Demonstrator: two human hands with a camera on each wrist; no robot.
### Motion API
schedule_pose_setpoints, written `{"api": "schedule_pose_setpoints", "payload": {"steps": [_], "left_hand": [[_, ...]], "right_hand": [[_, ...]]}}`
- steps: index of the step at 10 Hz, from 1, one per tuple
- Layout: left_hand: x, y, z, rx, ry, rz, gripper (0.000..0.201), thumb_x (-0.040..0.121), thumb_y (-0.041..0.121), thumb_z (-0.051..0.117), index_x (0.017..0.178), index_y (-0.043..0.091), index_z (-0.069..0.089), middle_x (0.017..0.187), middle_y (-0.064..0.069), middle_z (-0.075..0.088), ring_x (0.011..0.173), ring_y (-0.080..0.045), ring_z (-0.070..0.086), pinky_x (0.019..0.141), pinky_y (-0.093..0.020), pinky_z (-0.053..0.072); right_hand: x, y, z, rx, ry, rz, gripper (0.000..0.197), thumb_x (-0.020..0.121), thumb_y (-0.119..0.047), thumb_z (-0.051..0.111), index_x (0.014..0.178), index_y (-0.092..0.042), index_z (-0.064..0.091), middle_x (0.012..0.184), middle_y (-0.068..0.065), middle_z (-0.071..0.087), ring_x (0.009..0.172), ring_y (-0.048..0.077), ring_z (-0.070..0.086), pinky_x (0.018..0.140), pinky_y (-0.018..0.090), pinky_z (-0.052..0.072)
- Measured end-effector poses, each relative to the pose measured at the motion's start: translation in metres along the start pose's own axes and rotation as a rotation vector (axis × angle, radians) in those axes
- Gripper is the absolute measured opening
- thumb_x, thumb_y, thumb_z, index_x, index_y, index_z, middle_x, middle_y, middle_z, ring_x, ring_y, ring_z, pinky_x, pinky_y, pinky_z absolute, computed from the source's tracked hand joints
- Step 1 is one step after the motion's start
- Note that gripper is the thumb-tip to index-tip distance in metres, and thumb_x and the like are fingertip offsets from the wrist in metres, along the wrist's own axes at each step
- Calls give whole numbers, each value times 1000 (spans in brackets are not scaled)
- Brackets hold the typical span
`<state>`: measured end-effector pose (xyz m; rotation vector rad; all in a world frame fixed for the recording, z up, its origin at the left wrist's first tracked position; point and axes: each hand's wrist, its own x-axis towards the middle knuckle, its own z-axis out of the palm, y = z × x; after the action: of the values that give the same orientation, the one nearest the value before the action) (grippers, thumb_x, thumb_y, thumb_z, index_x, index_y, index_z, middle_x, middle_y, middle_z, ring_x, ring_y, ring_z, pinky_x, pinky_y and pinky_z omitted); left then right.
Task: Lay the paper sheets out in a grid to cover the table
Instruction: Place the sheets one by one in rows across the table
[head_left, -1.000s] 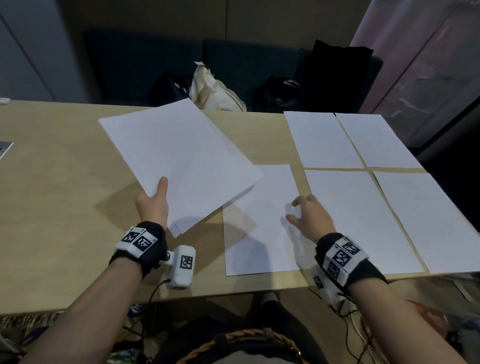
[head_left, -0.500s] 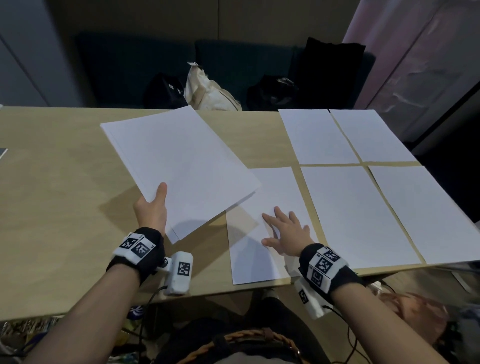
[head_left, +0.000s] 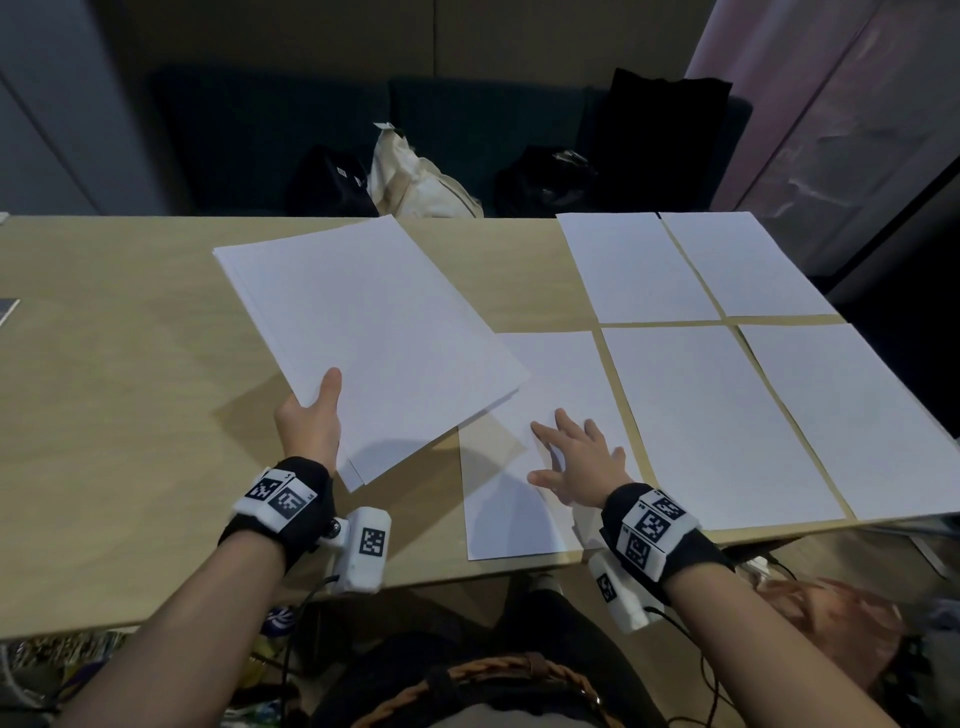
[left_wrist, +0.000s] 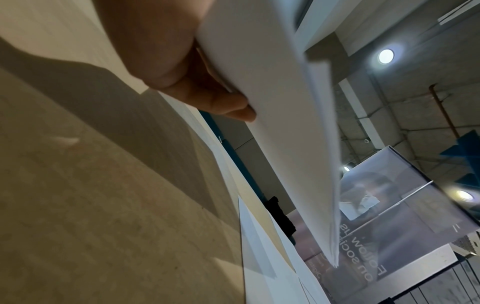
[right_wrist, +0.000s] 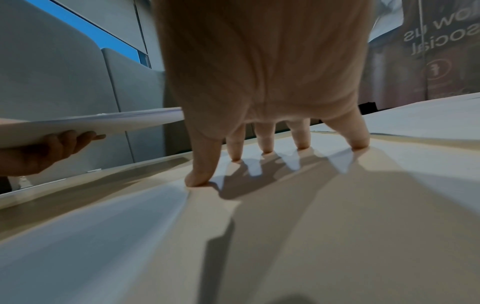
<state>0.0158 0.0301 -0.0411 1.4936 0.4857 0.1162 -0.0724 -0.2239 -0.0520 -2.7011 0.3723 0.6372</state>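
Note:
My left hand (head_left: 311, 421) grips a stack of white sheets (head_left: 363, 338) by its near corner, thumb on top and fingers (left_wrist: 223, 102) underneath, holding it tilted above the wooden table (head_left: 104, 415). My right hand (head_left: 576, 457) lies flat with spread fingers (right_wrist: 202, 176) pressing a single sheet (head_left: 540, 395) at the table's front edge. To its right lie two sheets in the near row (head_left: 711, 415) (head_left: 852, 415) and two in the far row (head_left: 634, 265) (head_left: 737, 260), with narrow gaps between them. The held stack hides the pressed sheet's far left corner.
Bare table top stretches left of the pressed sheet to a dark object (head_left: 8, 312) at the left edge. Behind the table stands a dark sofa (head_left: 260, 140) with a cream bag (head_left: 421, 182) and black bags (head_left: 550, 182). The table's right edge (head_left: 883, 364) ends by a wall.
My right hand has moved left from the sheet's right edge onto its lower middle and flattened from curled to spread fingers. The left hand keeps the stack almost still.

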Motion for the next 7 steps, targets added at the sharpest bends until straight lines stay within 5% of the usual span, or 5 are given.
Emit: {"api": "schedule_pose_setpoints", "payload": {"steps": [2,5,7], "left_hand": [[-2,2,0,18,-6,8,36,91,23,58,115,-4,60,116,-15,65,93,-19,58,83,-25,43],[-4,4,1,26,-3,-12,38,91,24,58,115,-5,59,102,-7,60,90,-17,54,82,-25,41],[-6,5,3,22,-18,-8,39,91,24,58,116,-7,58,112,-15,65,92,-20,57,81,-25,41]], "right_hand": [[3,3,-4,3,-4,4,68,90,-43,54,148,-38,18,161,-7,-2,148,29,-6,113,63,6],[3,4,-4,-8,-6,-7,68,90,-43,55,147,-38,19,161,-8,-1,148,28,-5,113,63,7],[2,4,-4,7,-6,-8,68,90,-42,56,147,-37,20,161,-7,0,148,29,-5,113,64,6]]}}
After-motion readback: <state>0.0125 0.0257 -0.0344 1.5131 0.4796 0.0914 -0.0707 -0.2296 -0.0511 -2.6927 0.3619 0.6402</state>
